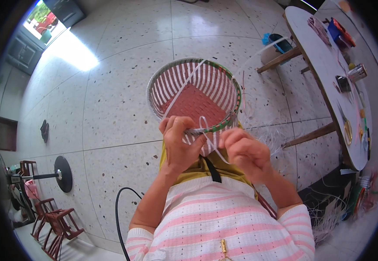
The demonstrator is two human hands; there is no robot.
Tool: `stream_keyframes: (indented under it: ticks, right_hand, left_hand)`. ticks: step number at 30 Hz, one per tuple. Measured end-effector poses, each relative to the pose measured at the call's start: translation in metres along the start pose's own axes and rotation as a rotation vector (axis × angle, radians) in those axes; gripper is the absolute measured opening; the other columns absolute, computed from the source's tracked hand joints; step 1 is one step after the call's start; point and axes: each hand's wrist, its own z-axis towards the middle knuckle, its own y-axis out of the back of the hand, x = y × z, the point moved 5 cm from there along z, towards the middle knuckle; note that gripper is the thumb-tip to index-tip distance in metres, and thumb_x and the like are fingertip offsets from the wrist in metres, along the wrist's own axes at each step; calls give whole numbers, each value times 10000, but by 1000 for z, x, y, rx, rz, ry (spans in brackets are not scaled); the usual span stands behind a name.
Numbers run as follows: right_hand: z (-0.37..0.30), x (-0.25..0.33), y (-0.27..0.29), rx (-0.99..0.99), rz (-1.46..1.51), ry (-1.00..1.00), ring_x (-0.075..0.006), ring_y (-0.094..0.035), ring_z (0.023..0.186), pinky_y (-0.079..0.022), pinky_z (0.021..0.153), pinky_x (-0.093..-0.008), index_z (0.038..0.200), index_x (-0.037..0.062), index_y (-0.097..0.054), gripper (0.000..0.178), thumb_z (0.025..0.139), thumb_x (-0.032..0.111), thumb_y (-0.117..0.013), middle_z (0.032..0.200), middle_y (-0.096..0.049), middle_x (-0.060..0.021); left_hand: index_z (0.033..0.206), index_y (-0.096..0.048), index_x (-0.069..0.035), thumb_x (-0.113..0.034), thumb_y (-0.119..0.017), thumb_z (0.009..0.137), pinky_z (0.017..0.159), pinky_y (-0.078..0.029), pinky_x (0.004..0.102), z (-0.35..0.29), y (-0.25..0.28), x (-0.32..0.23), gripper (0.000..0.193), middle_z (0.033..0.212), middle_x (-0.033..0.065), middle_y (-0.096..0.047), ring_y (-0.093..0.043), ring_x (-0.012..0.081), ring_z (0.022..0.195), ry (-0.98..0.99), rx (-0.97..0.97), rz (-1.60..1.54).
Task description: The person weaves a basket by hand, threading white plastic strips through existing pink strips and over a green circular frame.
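Observation:
A round woven basket point(156, 93) with red-and-white striped walls and a red woven base stands open-topped before me. Part of its rim point(240, 98) is wrapped in green with orange marks; the rest is wrapped in pale strip. My left hand point(179, 141) is closed around the near rim, thumb toward the right. A thin white plastic strip point(184, 87) runs from this hand across the basket's mouth, and a small loop of strip stands up at the near rim. Beside it, my right hand point(246, 152) is closed, fingers pinched at strip trailing from that loop.
On the right stands a white table point(315, 48) with wooden legs, holding scissors point(347, 126), a metal can point(357, 73) and other items. Beneath it is a bucket point(280, 43). Loose strips point(328, 213) lie lower right. Small wooden chairs point(60, 219) and a round black base point(63, 174) are left.

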Motion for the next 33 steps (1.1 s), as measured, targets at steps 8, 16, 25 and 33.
stream_keyframes:
  ticks: [8, 16, 25, 33]
  right_hand:
    - [-16, 49, 3, -79, 467, -211, -129, -531, 638, -533, 780, -388, 943, -33, -520, 206, 1041, 147, -502, 934, -502, -124]
    - [26, 31, 48, -326, 339, -251, -156, -634, 654, -594, 691, -363, 1010, -18, -534, 203, 1059, 171, -475, 808, -597, -111]
    - [60, -73, 86, -308, 452, -541, -206, -728, 747, -635, 651, -306, 1101, -10, -578, 146, 1023, 109, -545, 852, -681, -132]
    - [54, -85, 79, -133, 405, -485, -291, -700, 1045, -597, 929, -365, 1215, -83, -597, 246, 1007, -32, -475, 1106, -679, -200]
  left_hand:
    - [919, -604, -94, -155, -889, 625, 886, -332, 363, 0, 3, -7, 415, 769, -3, -605, -566, 190, 775, -41, 20, 32]
    - [959, -721, -123, -128, -827, 674, 880, -335, 380, 0, 5, -10, 304, 790, -21, -658, -568, 200, 813, -133, 183, 76]
    - [859, -746, -86, -195, -766, 818, 911, -304, 365, 3, 4, -14, 118, 799, -1, -671, -567, 177, 862, -43, 214, 1]
    - [834, -733, -86, -194, -766, 829, 938, -299, 373, 2, 3, -15, 114, 812, -1, -679, -576, 185, 894, 26, 208, 32]
